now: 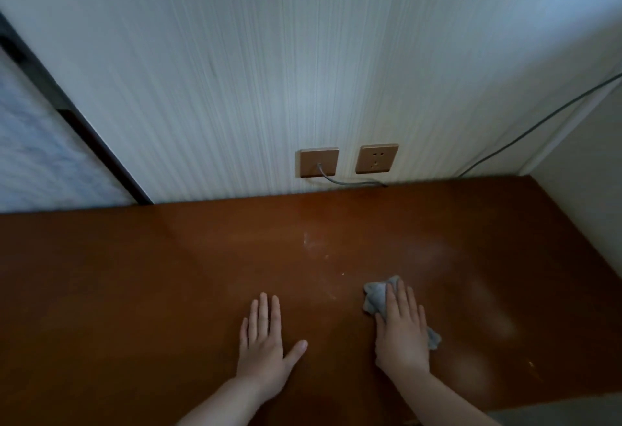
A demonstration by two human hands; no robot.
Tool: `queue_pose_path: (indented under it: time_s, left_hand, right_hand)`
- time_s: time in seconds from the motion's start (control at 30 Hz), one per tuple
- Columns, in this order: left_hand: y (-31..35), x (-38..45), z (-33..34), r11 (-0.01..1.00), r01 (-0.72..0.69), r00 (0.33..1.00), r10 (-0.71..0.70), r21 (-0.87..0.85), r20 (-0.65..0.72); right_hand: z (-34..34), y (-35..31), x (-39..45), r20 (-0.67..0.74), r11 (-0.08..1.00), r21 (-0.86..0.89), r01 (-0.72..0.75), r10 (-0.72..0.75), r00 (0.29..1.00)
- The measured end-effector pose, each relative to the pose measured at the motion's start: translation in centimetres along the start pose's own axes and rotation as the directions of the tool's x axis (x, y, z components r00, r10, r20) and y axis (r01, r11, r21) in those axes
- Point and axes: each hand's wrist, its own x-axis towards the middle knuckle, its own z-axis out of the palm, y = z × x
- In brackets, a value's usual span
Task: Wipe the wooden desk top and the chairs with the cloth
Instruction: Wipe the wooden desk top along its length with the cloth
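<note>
Down on the wooden desk top (168,274), both hands lie flat and well apart from each other. The surface is a smooth reddish-brown wood with a dull sheen, broad and rectangular, running back to meet the wall (235,72); a few pale specks and a faint smear (307,238) show on it ahead of the hands. The left hand (264,341) rests palm down on bare wood, its fingers straight and together and the thumb spread out to the side, holding nothing. The right hand (402,331) presses flat on the cloth (378,294), fingers straight and not curled round it. The cloth is a small grey-blue rag, soft and crumpled into uneven folds; one bunched part sticks out past the fingertips and a smaller corner shows by the outer edge of the hand.

Behind the desk the wall has a pale covering with fine vertical streaks. Two square bronze-coloured plates sit side by side low on it: the left plate (318,162) has a grey cable (350,182) coming out of it and trailing along the desk's back edge, and the right one is a power socket (377,158). Another thin cable (538,126) slants up the wall toward the right. A dark frame (84,129) runs diagonally at the left.
</note>
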Motion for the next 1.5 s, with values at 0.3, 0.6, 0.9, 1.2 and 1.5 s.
queue_pose_path:
  time_s: [0.3,0.6,0.9,1.2,1.5]
  left_hand:
    - [-0.6,1.2,-1.5,0.994,0.071,0.993,-0.078,0.086,0.088]
    - [-0.9,1.2,-1.7,0.989,0.077,0.985,-0.095,0.127,0.141]
    - [-0.9,1.2,-2.1,0.988,0.077,0.977,-0.103,0.137,0.188]
    - [-0.7,1.5,-2.7,0.979,0.079,0.964,-0.123,0.188,0.235]
    - [-0.4,1.6,-3.1,0.971,0.104,0.946,-0.163,0.216,0.279]
  right_hand:
    - [0.4,1.3,-2.1,0.193,0.897,0.039,0.441,-0.44,0.877]
    - [0.4,-3.6,-0.7,0.205,0.95,0.076,0.302,-0.311,0.928]
    - [-0.5,-0.9,2.4,0.055,0.999,0.054,0.003,-0.006,0.998]
    - [-0.8,1.0,0.5,0.248,0.892,0.095,0.441,-0.45,0.858]
    - [-0.5,-1.8,4.2,0.135,0.993,0.069,0.094,-0.102,0.986]
